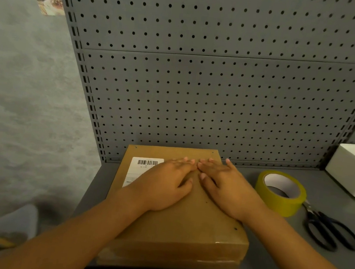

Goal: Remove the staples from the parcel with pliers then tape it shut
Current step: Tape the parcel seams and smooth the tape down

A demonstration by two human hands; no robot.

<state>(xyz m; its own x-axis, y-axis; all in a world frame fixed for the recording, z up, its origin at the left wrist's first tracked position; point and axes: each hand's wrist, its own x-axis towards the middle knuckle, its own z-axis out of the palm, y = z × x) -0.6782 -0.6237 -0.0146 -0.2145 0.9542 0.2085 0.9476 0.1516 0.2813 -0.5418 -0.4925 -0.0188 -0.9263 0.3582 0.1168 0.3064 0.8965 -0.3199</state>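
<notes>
I have both hands flat on the parcel (183, 221), which lies on the grey table (270, 248) against the pegboard (201, 81), its near edge level with or just past the table's front lip. My left hand (163, 184) and right hand (228, 186) rest side by side on the top face, fingertips almost touching at the middle — fingers stretched out and relaxed, pressing rather than gripping anything.

Several small dark marks dot the top face; I cannot tell whether they are staples or only the holes staples leave. No pliers show anywhere in view, so if any staples remain, I have nothing at hand to pull them, and taping over one would leave a sharp point under the film. A glossy band across the front face looks like clear tape, but I cannot tell how far the closing has gone.

The roll of tape (280, 193) stands just to the right of the parcel, and the scissors (330, 231) lie beside it. Reaching across for the roll with my right hand could knock it into the scissors or nudge them toward the table edge.

My bigger worry is the parcel itself — leaning hard on the near half could tip or slide it off the front. If I lift both hands at once, the flaps may spring up before tape holds them. The shipping label (142, 168), partly under my left hand, could also get taped over.
</notes>
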